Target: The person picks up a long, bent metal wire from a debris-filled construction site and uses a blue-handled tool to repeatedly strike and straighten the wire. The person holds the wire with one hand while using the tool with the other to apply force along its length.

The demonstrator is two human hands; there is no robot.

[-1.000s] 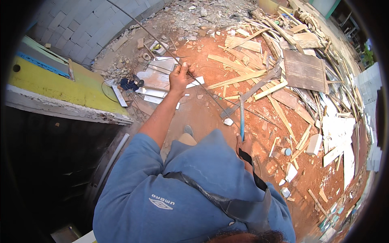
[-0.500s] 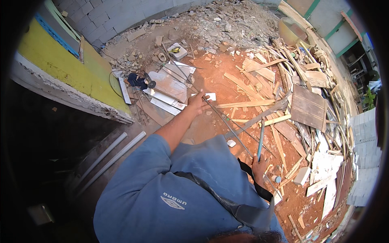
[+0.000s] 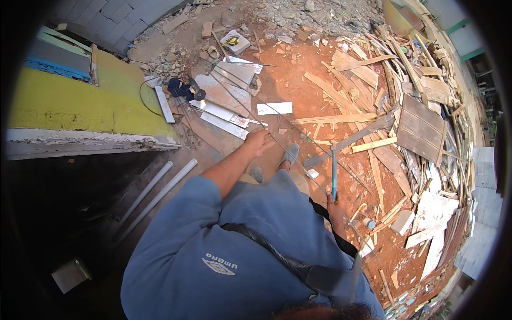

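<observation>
A long thin metal rod (image 3: 297, 161) runs slantwise in front of my body, from beyond my left hand down toward my right. My left hand (image 3: 258, 142) is closed about the rod, its fingers partly hidden. Low at my right side, my right hand (image 3: 336, 212) grips a blue bar-like tool (image 3: 334, 173) that points away from me, with a short dark end piece. The rod's near end passes close to that hand; whether the fingers touch it I cannot tell. Another thin rod (image 3: 346, 169) lies slantwise beyond the blue tool.
Broken boards (image 3: 368, 69) and a brown panel (image 3: 421, 128) heap up on the right. An angle grinder (image 3: 197, 93) lies by white planks (image 3: 226, 127) and a tape measure (image 3: 232, 41). Two white pipes (image 3: 170, 184) lean at a dark opening beside a yellow wall (image 3: 106, 101).
My view has shifted, showing my feet and more of the white strip on the ground. My left hand has come slightly lower along the rod; the blue tool now stands more upright.
</observation>
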